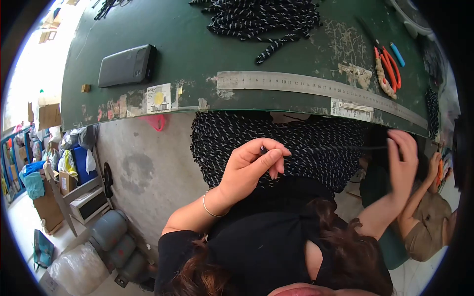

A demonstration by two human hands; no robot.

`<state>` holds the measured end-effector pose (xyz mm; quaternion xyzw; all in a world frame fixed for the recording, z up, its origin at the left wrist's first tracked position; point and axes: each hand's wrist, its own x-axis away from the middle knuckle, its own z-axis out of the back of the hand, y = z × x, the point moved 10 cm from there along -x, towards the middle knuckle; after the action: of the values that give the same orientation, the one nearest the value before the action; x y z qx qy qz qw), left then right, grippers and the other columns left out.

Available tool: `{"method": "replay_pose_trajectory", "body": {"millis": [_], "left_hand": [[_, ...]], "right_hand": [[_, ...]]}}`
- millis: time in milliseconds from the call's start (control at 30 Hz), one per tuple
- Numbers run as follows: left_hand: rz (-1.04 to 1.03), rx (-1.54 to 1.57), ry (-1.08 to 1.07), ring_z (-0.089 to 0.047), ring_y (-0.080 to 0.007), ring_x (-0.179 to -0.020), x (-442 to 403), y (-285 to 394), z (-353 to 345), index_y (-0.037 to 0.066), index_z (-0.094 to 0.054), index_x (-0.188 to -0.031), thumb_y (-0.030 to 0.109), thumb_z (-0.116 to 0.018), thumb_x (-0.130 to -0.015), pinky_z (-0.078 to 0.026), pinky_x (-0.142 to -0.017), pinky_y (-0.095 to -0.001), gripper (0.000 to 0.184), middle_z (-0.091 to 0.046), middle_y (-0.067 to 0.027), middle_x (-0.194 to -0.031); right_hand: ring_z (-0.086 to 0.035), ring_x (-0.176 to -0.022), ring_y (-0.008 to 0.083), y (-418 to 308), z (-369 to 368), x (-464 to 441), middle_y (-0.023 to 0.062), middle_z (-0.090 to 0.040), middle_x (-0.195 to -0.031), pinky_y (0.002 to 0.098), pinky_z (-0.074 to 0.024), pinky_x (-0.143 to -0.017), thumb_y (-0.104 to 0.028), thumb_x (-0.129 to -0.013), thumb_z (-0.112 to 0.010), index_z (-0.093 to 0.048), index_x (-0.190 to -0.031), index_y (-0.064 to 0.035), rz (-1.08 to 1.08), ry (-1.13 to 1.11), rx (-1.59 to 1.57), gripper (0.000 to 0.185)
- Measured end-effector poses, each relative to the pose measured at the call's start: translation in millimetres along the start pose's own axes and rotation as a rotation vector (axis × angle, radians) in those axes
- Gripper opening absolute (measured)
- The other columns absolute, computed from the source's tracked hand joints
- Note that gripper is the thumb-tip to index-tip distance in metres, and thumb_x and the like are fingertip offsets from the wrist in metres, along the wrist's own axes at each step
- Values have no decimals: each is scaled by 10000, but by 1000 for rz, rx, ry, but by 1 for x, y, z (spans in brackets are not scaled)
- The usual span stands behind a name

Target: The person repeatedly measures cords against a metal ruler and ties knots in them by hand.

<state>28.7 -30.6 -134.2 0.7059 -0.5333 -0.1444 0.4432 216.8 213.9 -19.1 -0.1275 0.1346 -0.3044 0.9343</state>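
Observation:
A thin black cord [340,148] stretches nearly straight between my two hands, above my lap. My left hand [256,160] pinches it between thumb and forefinger, with a short dark end showing at the fingers. At the other end, my right hand [404,158], slightly blurred, has its fingers closed at the cord. Below them a thick heap of black cords with white flecks [232,148] covers my lap. Another pile of the same flecked cords [261,19] lies on the green table [187,54].
A steel ruler [296,85] lies along the table's front edge. Orange-handled pliers [387,69] and a blue lighter [397,54] lie at right, a black power bank [126,66] at left. Another person [429,217] sits close by on the right.

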Motion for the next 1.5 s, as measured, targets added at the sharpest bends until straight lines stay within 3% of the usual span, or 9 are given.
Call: {"method": "replay_pose_trajectory", "body": {"millis": [100, 267, 400, 467, 500, 600, 733, 1233, 1500], "left_hand": [[-5, 9, 13, -566, -95, -668, -8, 1, -2, -42, -617, -1086, 93, -529, -1020, -464, -599, -217, 173, -642, -70, -807], [-61, 7, 90, -564, -96, -670, -9, 27, 9, -37, -624, -1110, 98, -519, -1024, -463, -615, -211, 191, -643, -69, -803], [-246, -84, 265, -558, -86, -691, -2, 66, 37, -26, -633, -1109, 69, -552, -1004, -457, -634, -197, 164, -627, -49, -816], [-474, -315, 535, -550, -95, -788, 12, 97, 61, 13, -668, -1058, 37, -697, -905, -460, -687, -213, 158, -612, -23, -902], [-477, -315, 537, -550, -95, -788, 11, 100, 67, 13, -668, -1058, 37, -697, -905, -460, -687, -213, 158, -612, -23, -902], [-821, -1241, 803, -525, -157, -881, 34, 139, 54, 41, -699, -1030, 49, -800, -786, -432, -781, -283, 265, -589, -23, -946], [-819, -1438, 750, -504, -204, -960, 21, 139, 51, 67, -728, -1045, 108, -837, -716, -365, -866, -330, 349, -595, -24, -978], [-839, -1480, 747, -523, -169, -929, 5, 135, 51, 130, -779, -951, 137, -821, -730, -327, -870, -308, 225, -617, 15, -944], [-814, -1484, 717, -527, -175, -882, 1, 138, 42, 98, -772, -907, 59, -816, -725, -371, -816, -310, 192, -619, -2, -913]], "right_hand": [[-629, -1038, 305, -113, -49, -23, 148, -680, -1083, 378, -479, -933, -87, -870, -677, -679, -1084, -15, 186, -206, -652, 226], [-663, -898, 274, -189, -111, -38, 142, -683, -977, 364, -524, -805, -71, -889, -665, -672, -1071, 30, 289, -386, -912, 208], [-661, -801, 257, -211, -111, -71, 133, -668, -897, 339, -519, -696, -47, -900, -655, -670, -1031, 27, 408, -208, -781, 152], [-656, -786, 263, -216, -120, -82, 133, -663, -887, 340, -514, -682, -44, -897, -658, -669, -1014, 26, 409, -184, -757, 137], [-651, -771, 269, -218, -123, -87, 134, -659, -877, 341, -510, -667, -41, -894, -660, -668, -997, 25, 406, -158, -736, 124], [-643, -745, 274, -223, -127, -94, 132, -655, -864, 339, -503, -640, -35, -886, -665, -667, -973, 25, 401, -140, -713, 106], [-638, -712, 270, -227, -130, -95, 126, -657, -853, 333, -498, -611, -28, -873, -674, -668, -955, 24, 365, -131, -686, 98], [-635, -673, 263, -227, -128, -90, 89, -652, -813, 354, -503, -579, -43, -820, -713, -680, -938, -26, 357, 51, -547, 123], [-631, -676, 260, -216, -119, -80, 73, -629, -800, 352, -503, -579, -48, -812, -721, -684, -943, -37, 375, -40, -554, 136]]}}
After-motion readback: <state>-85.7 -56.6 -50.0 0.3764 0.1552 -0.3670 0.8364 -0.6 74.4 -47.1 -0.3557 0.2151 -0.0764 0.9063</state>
